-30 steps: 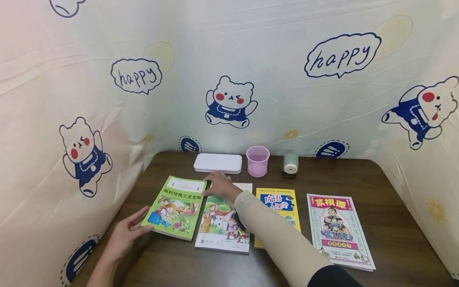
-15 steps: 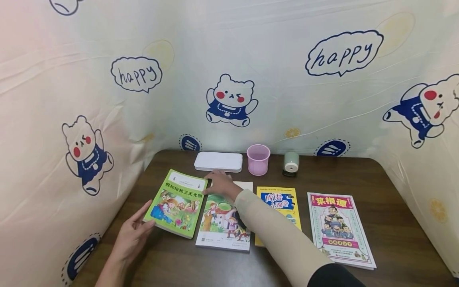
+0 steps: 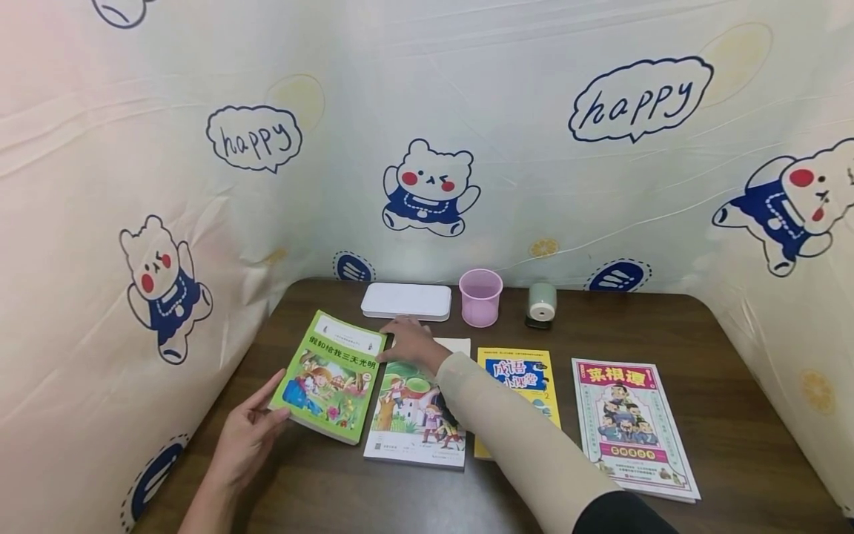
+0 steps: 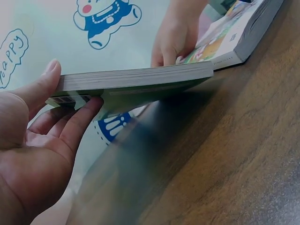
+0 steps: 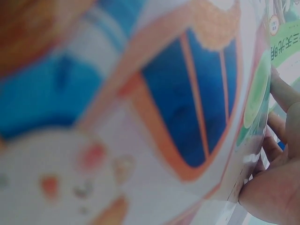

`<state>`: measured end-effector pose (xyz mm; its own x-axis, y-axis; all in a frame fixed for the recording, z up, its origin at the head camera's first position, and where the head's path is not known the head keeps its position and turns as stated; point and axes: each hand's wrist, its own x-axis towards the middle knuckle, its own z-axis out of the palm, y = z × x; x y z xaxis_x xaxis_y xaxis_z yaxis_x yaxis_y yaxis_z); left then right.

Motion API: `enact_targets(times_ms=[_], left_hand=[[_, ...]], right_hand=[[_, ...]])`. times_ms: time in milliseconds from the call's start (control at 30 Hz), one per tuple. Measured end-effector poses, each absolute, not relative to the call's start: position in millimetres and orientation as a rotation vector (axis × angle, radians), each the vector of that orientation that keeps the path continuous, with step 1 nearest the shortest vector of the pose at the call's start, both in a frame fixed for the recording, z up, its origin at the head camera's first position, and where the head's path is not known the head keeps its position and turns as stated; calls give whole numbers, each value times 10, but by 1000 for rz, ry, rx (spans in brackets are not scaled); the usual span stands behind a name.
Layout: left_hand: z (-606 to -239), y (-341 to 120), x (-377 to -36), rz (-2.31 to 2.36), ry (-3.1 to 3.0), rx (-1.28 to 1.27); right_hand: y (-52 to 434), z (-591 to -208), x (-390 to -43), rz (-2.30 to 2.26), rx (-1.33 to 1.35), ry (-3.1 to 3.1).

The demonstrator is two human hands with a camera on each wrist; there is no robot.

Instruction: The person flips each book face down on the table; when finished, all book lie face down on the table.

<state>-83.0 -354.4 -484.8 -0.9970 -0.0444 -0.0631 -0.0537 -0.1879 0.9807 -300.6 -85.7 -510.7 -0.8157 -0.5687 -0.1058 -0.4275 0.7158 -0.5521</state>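
- Green book (image 3: 331, 377), with a cartoon cover and Chinese title, sits at the table's (image 3: 734, 415) 9 o'clock side, raised off the wood as my left wrist view shows.
- My left hand (image 3: 245, 437) grasps its near corner: thumb on top, fingers (image 4: 77, 124) curled beneath.
- My right hand (image 3: 408, 345) reaches across to the book's far right corner at 12 o'clock; fingertips touch that edge, but I cannot tell whether they grasp it.
- Under my right forearm lies a white storybook (image 3: 414, 415), just beside the green one at its 3 o'clock.
- Further toward 3 o'clock lie a yellow book (image 3: 527, 374) and a pink-bordered book (image 3: 630, 426).
- At the table's 12 o'clock edge stand a white case (image 3: 405, 301), a pink cup (image 3: 480, 297) and a small green sharpener (image 3: 541, 304).
- Bear-print cloth (image 3: 427, 185) surrounds the table.
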Motion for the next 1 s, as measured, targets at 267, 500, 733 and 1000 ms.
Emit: enact_targets(times_ms=[267, 500, 733, 1000], left_hand=[[-4754, -3506, -824, 2402, 2014, -103], [-4693, -3474, -832, 2341, 2086, -92], [-4648, -3444, -838, 2255, 2195, -113], [-4573, -3380, -844, 2045, 2429, -136]], right_hand=[[-882, -5094, -3000, -707, -786, 2670], [-929, -5113, -3021, -665, -842, 2699], [-974, -5086, -3023, -674, -866, 2687], [-1001, -4969, -2985, -787, -894, 2652]])
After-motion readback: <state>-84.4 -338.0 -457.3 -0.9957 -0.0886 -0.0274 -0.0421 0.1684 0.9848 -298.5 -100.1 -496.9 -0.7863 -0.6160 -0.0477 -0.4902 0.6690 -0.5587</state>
